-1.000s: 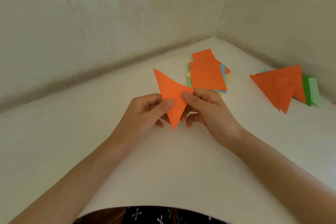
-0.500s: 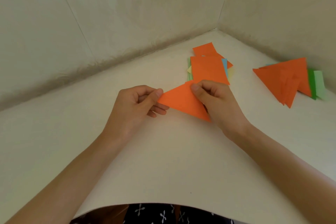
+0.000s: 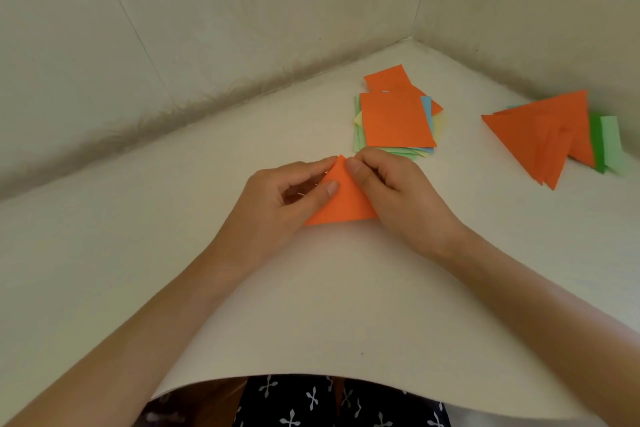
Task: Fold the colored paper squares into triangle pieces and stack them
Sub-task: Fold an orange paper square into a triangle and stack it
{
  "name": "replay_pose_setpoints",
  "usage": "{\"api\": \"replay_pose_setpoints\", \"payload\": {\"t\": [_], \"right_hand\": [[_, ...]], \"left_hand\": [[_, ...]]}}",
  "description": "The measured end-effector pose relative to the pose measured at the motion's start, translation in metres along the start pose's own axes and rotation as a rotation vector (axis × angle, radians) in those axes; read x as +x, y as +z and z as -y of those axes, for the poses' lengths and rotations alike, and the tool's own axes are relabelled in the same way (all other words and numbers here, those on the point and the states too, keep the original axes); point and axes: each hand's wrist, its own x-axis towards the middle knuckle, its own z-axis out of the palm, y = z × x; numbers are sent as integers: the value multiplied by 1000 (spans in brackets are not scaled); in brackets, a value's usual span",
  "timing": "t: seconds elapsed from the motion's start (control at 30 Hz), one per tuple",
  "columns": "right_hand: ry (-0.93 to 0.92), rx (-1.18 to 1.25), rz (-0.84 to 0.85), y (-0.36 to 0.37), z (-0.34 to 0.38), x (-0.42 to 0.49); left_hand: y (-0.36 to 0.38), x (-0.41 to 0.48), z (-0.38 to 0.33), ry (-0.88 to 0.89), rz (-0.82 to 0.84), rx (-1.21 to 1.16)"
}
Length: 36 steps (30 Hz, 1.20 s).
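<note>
A small orange paper triangle (image 3: 341, 203) lies folded on the white surface between my hands, its tip pointing away from me. My left hand (image 3: 284, 199) pinches its left side, thumb on top of the paper. My right hand (image 3: 398, 192) pinches the tip and right edge with thumb and curled fingers. Behind the hands lies a pile of unfolded paper squares (image 3: 396, 118), orange on top with blue, yellow and green beneath. To the right is a stack of folded orange triangles (image 3: 540, 137) over green pieces.
The white sheet (image 3: 329, 305) curves down at its near edge above dark patterned clothing (image 3: 311, 402). Pale walls (image 3: 207, 28) close off the back and right, meeting in a corner beyond the squares.
The large orange triangle held up a second ago was turned flat, then folded in half into a smaller triangle now pressed on the surface. Both hands came together at its tip.
</note>
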Motion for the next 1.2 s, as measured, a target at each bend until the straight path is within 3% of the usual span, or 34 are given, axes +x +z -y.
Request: {"api": "replay_pose_setpoints", "payload": {"t": [0.13, 0.23, 0.37, 0.6, 0.83, 1.07, 1.2], "right_hand": [[-24, -17, 3, 0, 0, 2], [-34, -28, 147, -8, 3, 3], [-36, -8, 278, -13, 6, 2], [-89, 49, 250, -11, 9, -1], [-87, 0, 98, -12, 7, 1], [237, 437, 186, -22, 11, 5], [268, 498, 287, -27, 5, 5]], "left_hand": [[1, 0, -5, -22, -4, -10], [-4, 1, -10, -112, -20, -128], [-10, 3, -10, -202, 77, -221], [-15, 3, -11, -285, 148, -405], [-8, 3, -13, -309, 112, -347], [-10, 3, -15, -263, 53, -202], [-11, 2, -16, -240, 55, -202]]}}
